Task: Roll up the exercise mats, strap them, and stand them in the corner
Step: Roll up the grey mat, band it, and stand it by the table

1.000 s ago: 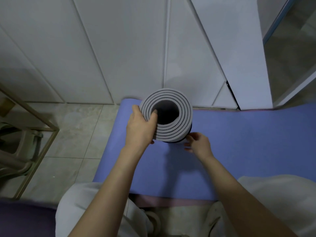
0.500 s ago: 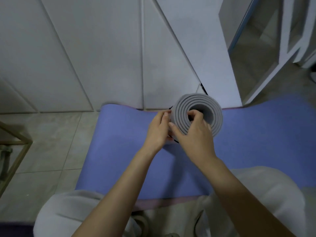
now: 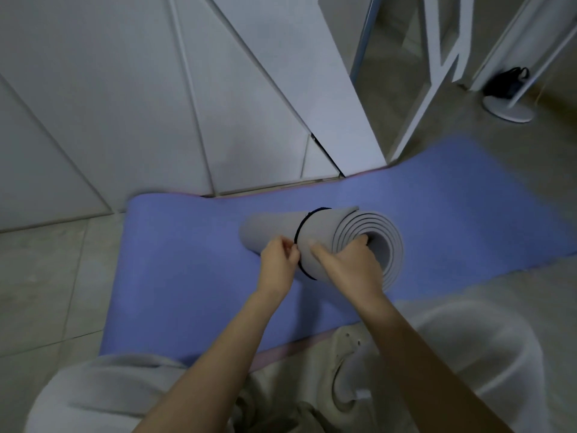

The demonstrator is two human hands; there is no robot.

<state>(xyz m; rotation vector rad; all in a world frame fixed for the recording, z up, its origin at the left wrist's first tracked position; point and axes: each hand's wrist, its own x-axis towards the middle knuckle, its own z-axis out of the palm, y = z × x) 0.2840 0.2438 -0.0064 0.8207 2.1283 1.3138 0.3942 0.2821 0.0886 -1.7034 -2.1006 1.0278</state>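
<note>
Pale grey trousers (image 3: 93,389) fill the bottom edge. Above them, the left hand (image 3: 278,264) pinches the black strap (image 3: 301,228) circling the grey rolled mat (image 3: 268,228) at centre frame. The right hand (image 3: 349,265) clamps its fingers (image 3: 363,242) into the roll's open end. The roll lies on an unrolled blue mat (image 3: 187,260), with white cabinet doors (image 3: 125,104) behind.

Free room is found over the blue mat (image 3: 187,260) at centre left and the bare floor (image 3: 46,292) at far left. The upper frame is closed off by white panels (image 3: 125,104). The centre is taken by the roll (image 3: 271,228), the lower edge by knees (image 3: 484,354).
</note>
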